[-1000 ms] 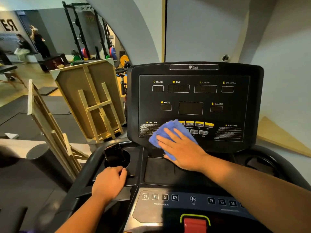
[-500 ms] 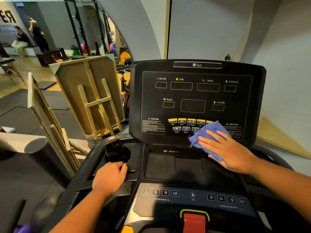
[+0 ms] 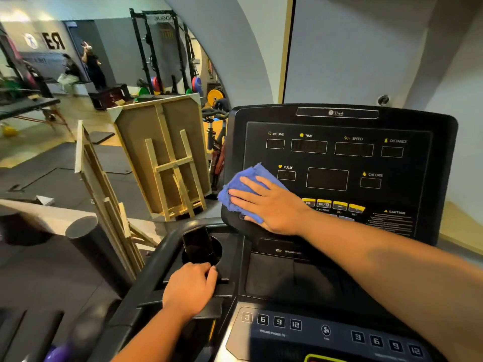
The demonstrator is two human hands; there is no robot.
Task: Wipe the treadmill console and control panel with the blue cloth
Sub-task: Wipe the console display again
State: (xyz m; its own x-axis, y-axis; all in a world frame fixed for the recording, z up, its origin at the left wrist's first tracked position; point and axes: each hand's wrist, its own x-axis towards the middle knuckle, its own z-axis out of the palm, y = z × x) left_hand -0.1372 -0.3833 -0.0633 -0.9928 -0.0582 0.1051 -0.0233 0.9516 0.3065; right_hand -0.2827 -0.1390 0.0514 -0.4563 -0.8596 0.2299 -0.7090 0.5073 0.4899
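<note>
The black treadmill console (image 3: 339, 158) stands upright ahead, with dark display windows and a row of yellow buttons. My right hand (image 3: 271, 205) lies flat on the blue cloth (image 3: 243, 189), pressing it against the console's lower left corner. The cloth hides the caution text there. Below, the control panel (image 3: 326, 333) shows numbered keys and a fan button. My left hand (image 3: 190, 288) rests on the treadmill's left tray, fingers curled over its edge.
A dark phone (image 3: 198, 245) stands in the left cup holder. Wooden easels (image 3: 167, 163) lean just left of the treadmill, beside a black foam roller (image 3: 91, 244). A grey wall is behind the console. Persons stand far off at the back left.
My right hand has swept the cloth from the console's lower right, by the yellow buttons, across to its lower left corner. My left hand has stayed on the tray.
</note>
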